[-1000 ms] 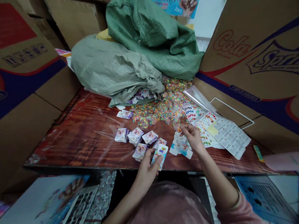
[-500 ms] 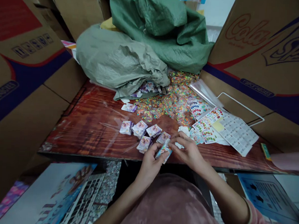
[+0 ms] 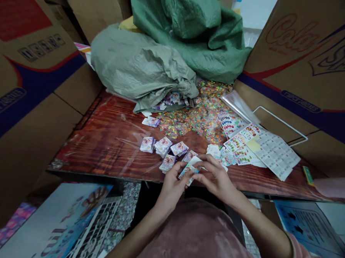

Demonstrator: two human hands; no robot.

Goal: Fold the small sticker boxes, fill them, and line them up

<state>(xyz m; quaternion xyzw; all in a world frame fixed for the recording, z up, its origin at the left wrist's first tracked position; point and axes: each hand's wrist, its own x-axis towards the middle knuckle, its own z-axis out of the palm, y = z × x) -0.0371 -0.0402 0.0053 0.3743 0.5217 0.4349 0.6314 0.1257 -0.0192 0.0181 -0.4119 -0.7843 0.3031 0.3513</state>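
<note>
My left hand [image 3: 172,183] is closed on a small light-blue printed cardboard box [image 3: 189,170] above the table's front edge, thumb across its face. At its right side, my right hand [image 3: 216,179] pinches the same box near a raised white flap; its fingertips partly cover that edge. Just behind my hands lie several small stacks of purple-and-white printed boxes [image 3: 167,162], one stack [image 3: 190,155] almost touching the held box. White and blue flat pieces [image 3: 228,156] lie beyond my right fingers.
Small clear packets of colourful bits [image 3: 202,111] spread across the wooden table [image 3: 102,140]. A grey-green sack [image 3: 141,65] and a green sack [image 3: 189,33] stand behind. Sticker sheets [image 3: 271,149] lie at right. Large cartons [image 3: 302,85] flank both sides.
The white flap of the held box now stands out more openly between my hands. My right fingers have shifted slightly along its edge. The camera view has moved a little.
</note>
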